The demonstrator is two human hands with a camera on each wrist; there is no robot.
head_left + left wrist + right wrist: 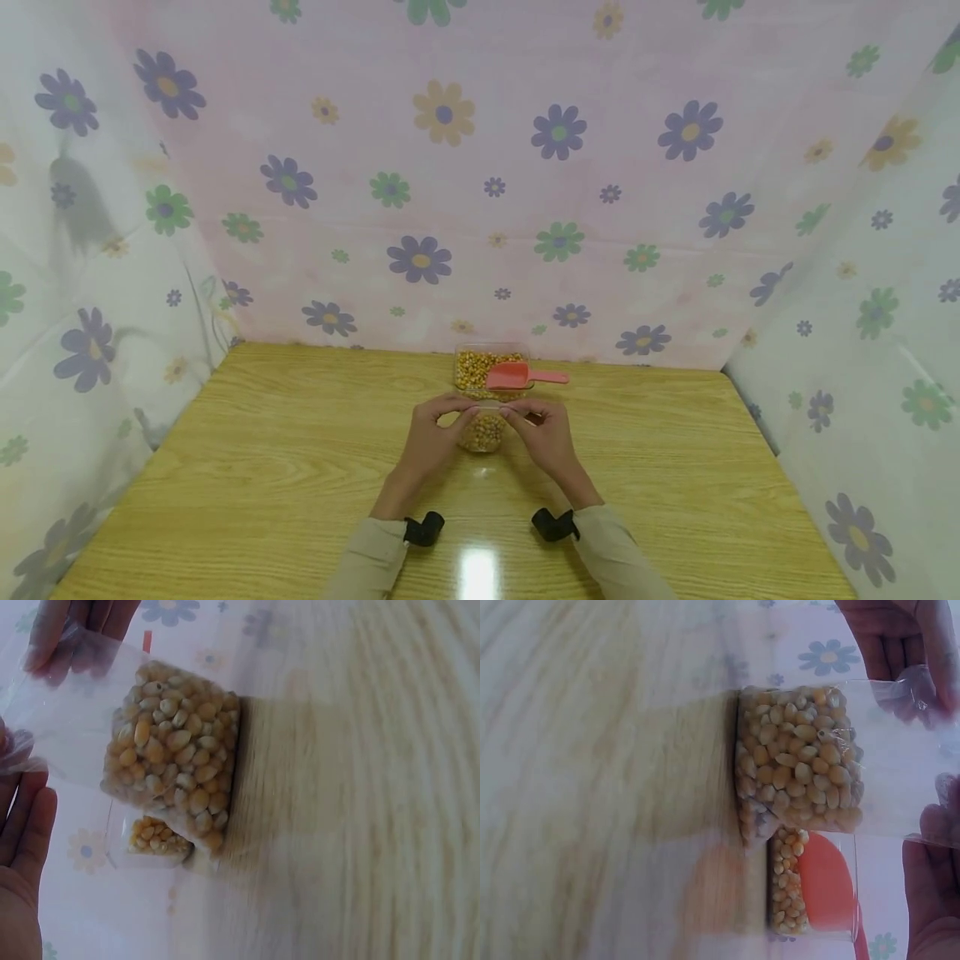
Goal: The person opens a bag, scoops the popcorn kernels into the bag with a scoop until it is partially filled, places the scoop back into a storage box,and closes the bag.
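Observation:
A clear plastic bag (483,432) with corn kernels in its lower part stands upright at the table's middle. My left hand (433,432) pinches the left side of its top edge between thumb and fingers. On the right side of that edge, my right hand (547,435) pinches the film the same way. Both wrist views show the kernels (176,750) packed at the bottom and the bag's upper part (892,750) bare and see-through. Right behind the bag is a clear box (459,367) of corn kernels, with a red scoop (513,375) lying across it.
The scoop's handle (551,377) sticks out past the box's right side. A wooden table (262,467) spreads under everything, and a flowered cloth (480,208) hangs behind it and at both sides. Black wrist mounts (426,529) sit at both sleeve cuffs.

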